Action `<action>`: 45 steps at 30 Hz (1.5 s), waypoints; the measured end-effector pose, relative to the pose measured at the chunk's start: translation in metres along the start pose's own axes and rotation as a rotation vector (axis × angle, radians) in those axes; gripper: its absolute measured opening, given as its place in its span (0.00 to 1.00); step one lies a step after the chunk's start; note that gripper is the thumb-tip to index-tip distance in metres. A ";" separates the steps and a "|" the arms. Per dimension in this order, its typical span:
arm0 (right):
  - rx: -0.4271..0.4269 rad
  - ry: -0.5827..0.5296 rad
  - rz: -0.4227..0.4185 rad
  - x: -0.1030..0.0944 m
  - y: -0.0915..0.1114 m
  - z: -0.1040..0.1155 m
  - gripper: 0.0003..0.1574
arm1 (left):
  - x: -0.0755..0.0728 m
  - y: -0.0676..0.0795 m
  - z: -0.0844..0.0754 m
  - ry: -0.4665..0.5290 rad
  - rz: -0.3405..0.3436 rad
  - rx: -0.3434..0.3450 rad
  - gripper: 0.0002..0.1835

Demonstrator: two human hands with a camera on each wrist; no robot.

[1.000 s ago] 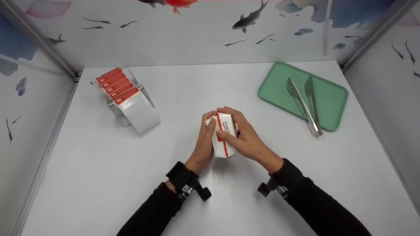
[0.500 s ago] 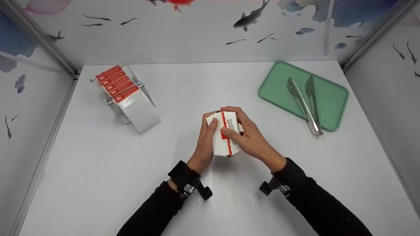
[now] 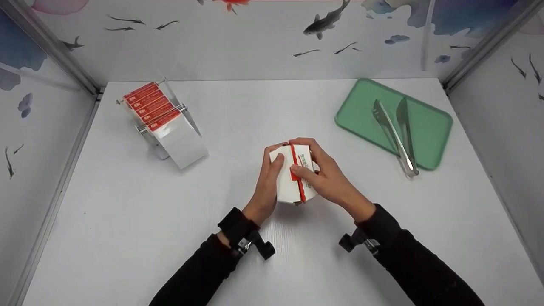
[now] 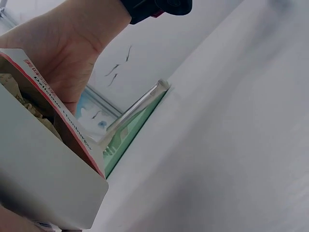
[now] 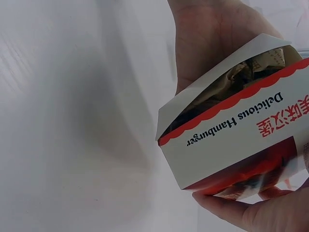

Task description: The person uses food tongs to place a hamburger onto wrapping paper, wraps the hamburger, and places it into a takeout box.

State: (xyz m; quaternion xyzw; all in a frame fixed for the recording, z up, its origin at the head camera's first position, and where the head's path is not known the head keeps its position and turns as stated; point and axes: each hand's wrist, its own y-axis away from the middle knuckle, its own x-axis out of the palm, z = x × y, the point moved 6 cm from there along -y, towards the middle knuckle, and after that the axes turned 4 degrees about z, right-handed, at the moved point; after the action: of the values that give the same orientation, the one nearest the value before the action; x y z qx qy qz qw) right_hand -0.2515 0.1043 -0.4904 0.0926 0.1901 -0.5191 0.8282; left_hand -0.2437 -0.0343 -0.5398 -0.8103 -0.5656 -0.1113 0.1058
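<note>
A white hamburger box (image 3: 285, 187) with red scalloped edging is held between both hands above the middle of the white table. My left hand (image 3: 266, 185) grips its left side, thumb lying on the upper face. From the right, my right hand (image 3: 333, 178) holds it with the thumb over the red tab and the fingers around the far edge. The right wrist view shows "Delicious Hamburger" printed on the box (image 5: 217, 150). A gap runs along its edge there, and crumpled brown patterned paper (image 5: 236, 79) shows inside.
At the back left stands a label dispenser (image 3: 182, 146) with red labels (image 3: 153, 106) on a white backing strip. Metal tongs (image 3: 392, 127) lie across a green tray (image 3: 359, 106) at the back right, handle end over its front edge. Printed wall panels enclose the table.
The box's red band and my right hand have shifted slightly to the right, and more of the white upper face shows. My left hand has barely moved.
</note>
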 end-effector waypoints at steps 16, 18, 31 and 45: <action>-0.017 -0.008 0.028 0.003 0.002 0.002 0.33 | 0.003 0.003 0.003 -0.019 -0.006 0.007 0.25; -0.013 -0.022 0.036 0.003 0.002 0.002 0.33 | 0.003 0.003 0.003 -0.028 -0.016 0.010 0.25; -0.008 -0.011 0.025 0.007 0.003 -0.002 0.36 | 0.003 0.005 0.008 0.008 -0.071 -0.003 0.25; 0.016 0.030 0.005 0.005 0.004 -0.001 0.33 | 0.003 0.007 0.012 -0.027 -0.073 -0.012 0.25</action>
State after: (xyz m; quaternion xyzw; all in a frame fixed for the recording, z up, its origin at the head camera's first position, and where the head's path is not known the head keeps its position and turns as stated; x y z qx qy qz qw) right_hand -0.2460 0.1020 -0.4940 0.1073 0.1980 -0.5170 0.8259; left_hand -0.2357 -0.0307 -0.5504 -0.7911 -0.5955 -0.1073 0.0893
